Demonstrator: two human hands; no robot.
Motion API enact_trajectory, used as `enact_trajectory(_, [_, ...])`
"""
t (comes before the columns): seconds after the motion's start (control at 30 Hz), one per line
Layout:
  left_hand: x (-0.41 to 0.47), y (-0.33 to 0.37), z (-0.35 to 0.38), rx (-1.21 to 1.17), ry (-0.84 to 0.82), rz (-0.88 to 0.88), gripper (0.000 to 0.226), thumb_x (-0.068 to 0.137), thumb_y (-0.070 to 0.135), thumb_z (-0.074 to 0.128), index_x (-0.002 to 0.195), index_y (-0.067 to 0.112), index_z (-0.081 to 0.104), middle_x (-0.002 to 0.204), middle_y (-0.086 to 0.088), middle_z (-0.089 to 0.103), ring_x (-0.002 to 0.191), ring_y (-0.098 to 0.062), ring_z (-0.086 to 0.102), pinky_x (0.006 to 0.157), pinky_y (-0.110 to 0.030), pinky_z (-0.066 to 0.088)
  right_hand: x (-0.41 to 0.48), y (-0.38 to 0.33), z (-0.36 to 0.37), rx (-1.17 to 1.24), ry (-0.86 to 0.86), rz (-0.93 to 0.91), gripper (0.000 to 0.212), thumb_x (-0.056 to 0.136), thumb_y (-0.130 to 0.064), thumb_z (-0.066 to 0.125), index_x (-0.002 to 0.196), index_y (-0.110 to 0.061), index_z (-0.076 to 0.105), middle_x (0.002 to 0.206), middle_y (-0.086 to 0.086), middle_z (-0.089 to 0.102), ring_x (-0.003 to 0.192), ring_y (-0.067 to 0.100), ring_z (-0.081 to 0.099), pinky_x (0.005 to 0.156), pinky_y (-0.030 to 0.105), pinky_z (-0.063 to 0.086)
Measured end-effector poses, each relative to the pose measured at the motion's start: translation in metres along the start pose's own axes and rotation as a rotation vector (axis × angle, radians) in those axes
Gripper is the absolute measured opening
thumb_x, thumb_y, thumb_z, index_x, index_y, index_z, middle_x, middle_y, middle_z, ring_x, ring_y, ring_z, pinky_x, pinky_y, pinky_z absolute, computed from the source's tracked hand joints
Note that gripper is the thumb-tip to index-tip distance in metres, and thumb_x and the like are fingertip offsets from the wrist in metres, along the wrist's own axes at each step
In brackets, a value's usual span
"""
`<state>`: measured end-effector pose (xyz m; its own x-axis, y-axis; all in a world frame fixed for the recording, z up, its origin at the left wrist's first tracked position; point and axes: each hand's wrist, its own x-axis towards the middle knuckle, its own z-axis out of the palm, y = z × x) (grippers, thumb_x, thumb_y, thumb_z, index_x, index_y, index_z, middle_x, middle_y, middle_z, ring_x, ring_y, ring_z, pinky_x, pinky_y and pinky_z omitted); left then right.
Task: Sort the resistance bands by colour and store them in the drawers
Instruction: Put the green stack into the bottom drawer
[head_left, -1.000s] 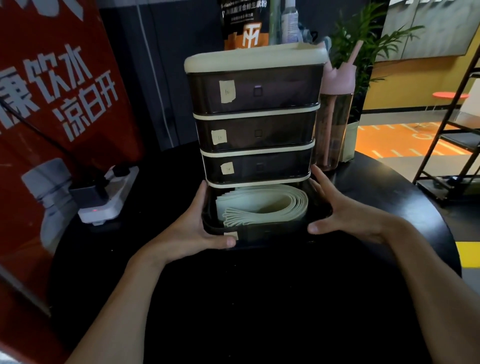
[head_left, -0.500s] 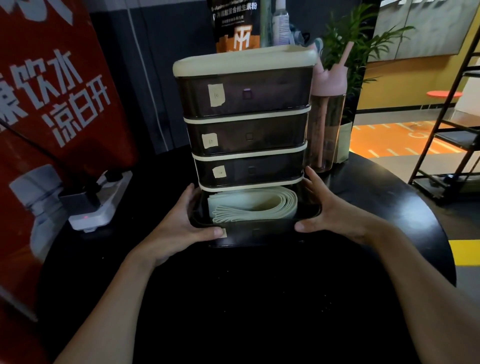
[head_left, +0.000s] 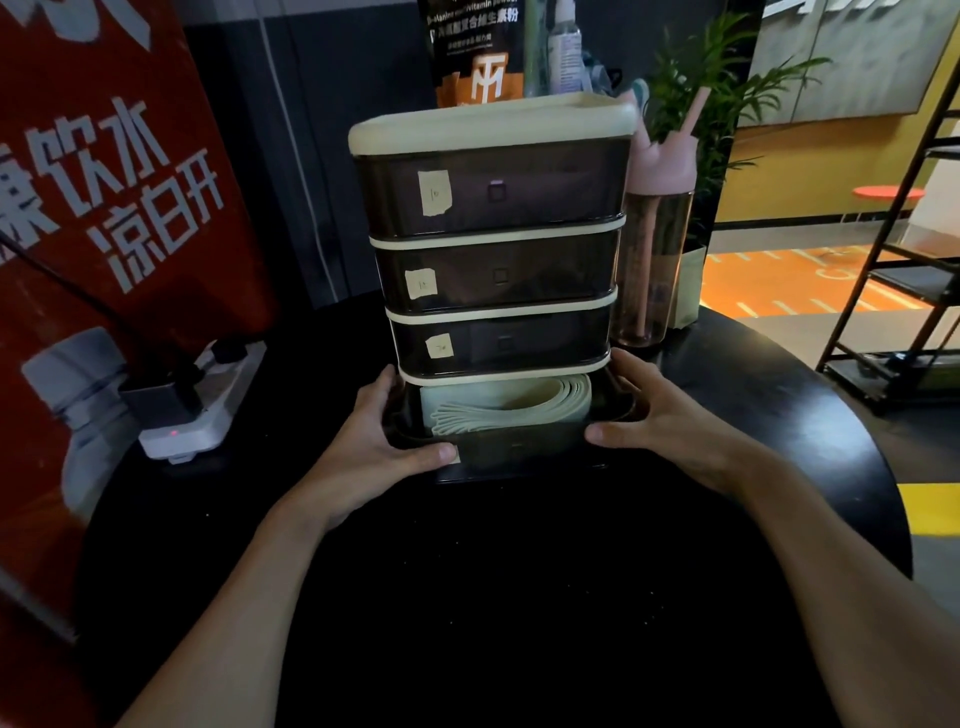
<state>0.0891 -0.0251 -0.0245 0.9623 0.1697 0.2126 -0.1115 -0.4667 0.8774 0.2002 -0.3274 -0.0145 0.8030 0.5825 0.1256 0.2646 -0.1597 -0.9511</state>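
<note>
Dark table (head_left: 519, 597): left hand (head_left: 374, 447) and right hand (head_left: 670, 421) clasp the bottom drawer (head_left: 519, 453) by its front corners. It has slid further in, so the pale bands (head_left: 509, 410) are nearly stored.

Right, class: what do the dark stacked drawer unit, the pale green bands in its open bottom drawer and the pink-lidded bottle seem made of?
Dark stacked drawer unit: likely smoky translucent plastic, glossy; fronts reflect light. Pale green bands in the bottom drawer: probably matte rubber or latex; limp flat loops. Pink-lidded bottle: seemingly clear tinted plastic; straw shows through.
</note>
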Motion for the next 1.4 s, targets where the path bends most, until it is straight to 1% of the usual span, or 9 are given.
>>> enact_trajectory(0.1, [-0.001,0.002,0.001,0.013,-0.002,0.011,0.097,0.046,0.057,0.085,0.128,0.066,0.034,0.142,0.019,0.035,0.125,0.016,0.038,0.105,-0.011,0.032,0.000,0.000,0.001,-0.051,0.031,-0.016,0.089,0.053,-0.038,0.087,0.130,-0.055,0.046,0.137,-0.005,0.036,0.121,-0.002,0.046,0.112,0.029,0.036])
enact_trajectory(0.33, [0.001,0.001,0.007,-0.080,0.015,0.025,0.112,0.049,0.038,0.094,0.147,0.028,0.040,0.127,0.023,0.061,0.120,0.011,0.053,0.098,-0.010,0.040,0.003,0.006,0.007,0.043,0.014,-0.030,0.105,0.057,-0.025,0.091,0.147,-0.028,0.035,0.136,-0.009,0.056,0.124,0.007,0.055,0.107,0.038,0.045])
enact_trajectory(0.47, [-0.001,0.001,0.007,-0.085,0.064,0.015,0.104,0.050,0.037,0.091,0.140,0.027,0.042,0.132,0.017,0.056,0.117,0.015,0.051,0.095,-0.005,0.039,0.001,0.004,0.005,0.050,0.027,0.000,0.106,0.053,-0.031,0.094,0.142,-0.029,0.037,0.135,-0.010,0.055,0.120,0.004,0.057,0.104,0.036,0.048])
enact_trajectory(0.6, [0.000,-0.002,0.006,-0.050,0.132,-0.005,0.102,0.042,0.053,0.088,0.133,0.031,0.044,0.133,0.014,0.054,0.125,0.005,0.048,0.112,-0.028,0.038,0.000,0.002,0.009,0.012,0.093,-0.003,0.109,0.051,-0.042,0.091,0.143,-0.035,0.033,0.138,-0.013,0.048,0.121,-0.002,0.052,0.104,0.030,0.045])
enact_trajectory(0.7, [0.002,-0.003,0.006,-0.003,0.185,-0.007,0.104,0.046,0.050,0.091,0.137,0.032,0.044,0.135,0.010,0.052,0.125,-0.001,0.049,0.113,-0.033,0.039,0.000,0.000,0.010,-0.081,0.131,-0.013,0.102,0.050,-0.053,0.086,0.139,-0.046,0.035,0.132,-0.014,0.038,0.122,0.001,0.045,0.112,0.032,0.037])
enact_trajectory(0.8, [0.003,-0.003,0.010,0.024,0.179,0.012,0.100,0.058,0.041,0.093,0.143,0.033,0.041,0.136,0.009,0.047,0.127,-0.005,0.048,0.112,-0.030,0.038,0.000,-0.001,0.014,-0.083,0.140,-0.016,0.097,0.055,-0.048,0.085,0.137,-0.047,0.032,0.134,-0.011,0.039,0.120,0.000,0.047,0.111,0.032,0.038])
enact_trajectory(0.93, [0.002,-0.003,0.012,-0.058,0.163,0.005,0.101,0.051,0.050,0.086,0.138,0.030,0.039,0.132,0.017,0.054,0.125,0.001,0.050,0.110,-0.029,0.040,0.002,0.001,0.015,0.009,0.130,-0.027,0.097,0.056,-0.038,0.086,0.137,-0.037,0.032,0.129,-0.015,0.055,0.119,0.002,0.056,0.107,0.035,0.044])
enact_trajectory(1.13, [0.004,0.001,0.015,-0.013,0.254,0.031,0.080,0.063,0.021,0.095,0.122,0.022,0.041,0.121,0.016,0.053,0.113,0.005,0.052,0.096,-0.017,0.041,0.005,0.008,0.018,-0.018,0.215,-0.039,0.090,0.060,-0.038,0.091,0.133,-0.033,0.040,0.126,-0.007,0.058,0.115,0.008,0.060,0.106,0.041,0.046])
enact_trajectory(1.4, [0.005,-0.003,0.015,0.041,0.323,0.036,0.074,0.061,0.023,0.095,0.113,0.025,0.043,0.116,0.012,0.056,0.110,-0.005,0.057,0.093,-0.025,0.046,0.003,0.004,0.021,-0.019,0.257,-0.047,0.076,0.068,-0.019,0.087,0.129,-0.025,0.042,0.119,-0.007,0.060,0.107,0.005,0.062,0.099,0.034,0.051])
